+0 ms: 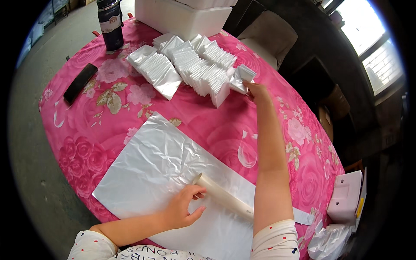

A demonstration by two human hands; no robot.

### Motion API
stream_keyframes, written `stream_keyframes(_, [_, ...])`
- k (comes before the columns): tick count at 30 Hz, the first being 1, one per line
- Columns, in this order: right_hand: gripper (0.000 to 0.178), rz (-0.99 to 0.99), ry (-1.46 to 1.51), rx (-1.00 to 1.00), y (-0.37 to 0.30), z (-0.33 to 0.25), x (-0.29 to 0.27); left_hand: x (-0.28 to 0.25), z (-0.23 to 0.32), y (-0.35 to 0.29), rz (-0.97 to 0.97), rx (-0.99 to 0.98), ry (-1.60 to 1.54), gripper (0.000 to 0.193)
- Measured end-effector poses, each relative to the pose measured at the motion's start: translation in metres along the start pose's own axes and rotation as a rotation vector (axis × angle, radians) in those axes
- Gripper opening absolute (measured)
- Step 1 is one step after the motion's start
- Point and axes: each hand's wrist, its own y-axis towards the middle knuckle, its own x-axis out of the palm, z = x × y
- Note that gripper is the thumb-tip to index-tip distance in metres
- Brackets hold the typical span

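Observation:
My left hand (186,208) is over a large, creased white plastic sheet (147,164) near the table's front. Its fingers are curved and apart, with nothing between thumb and fingers. Beside those fingertips, a pale cream tube (223,197) lies slantwise on the sheet, its far end partly behind my right forearm. Stretched far across the table, my right hand (256,90) pinches the edge of a folded white plastic packet (239,78). That packet is at the right end of several rows of similar folded packets (195,65), stacked on edge.
A pink flowered cloth (203,125) covers the round table. White foam boxes (182,17) and a dark bottle (111,26) stand at the back. A black phone (80,83) lies at left. White foam pieces (344,195) and crumpled plastic (329,242) are at the right edge; a chair (271,34) stands behind.

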Motion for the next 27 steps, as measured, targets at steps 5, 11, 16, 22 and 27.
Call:
stream_keyframes(5, [0.026,0.104,0.153,0.000,-0.003,0.004,0.019,0.001,-0.002,-0.001,0.007,-0.008,-0.016,0.048])
stream_keyframes(11, [0.036,0.218,0.065,-0.282,0.014,0.007,0.017,0.002,-0.003,0.001,-0.009,0.002,-0.006,0.047])
stream_keyframes(16, [0.044,0.477,-0.379,-0.467,-0.011,0.001,0.032,0.004,-0.005,-0.001,0.016,0.020,0.015,0.046])
stream_keyframes(22, [0.044,0.296,-0.326,-0.600,-0.019,0.007,0.049,0.004,-0.004,-0.002,0.015,0.032,0.013,0.045])
stream_keyframes(27, [0.046,0.465,-0.289,-0.698,-0.037,0.004,0.046,0.003,-0.004,-0.002,0.000,0.030,0.003,0.044])
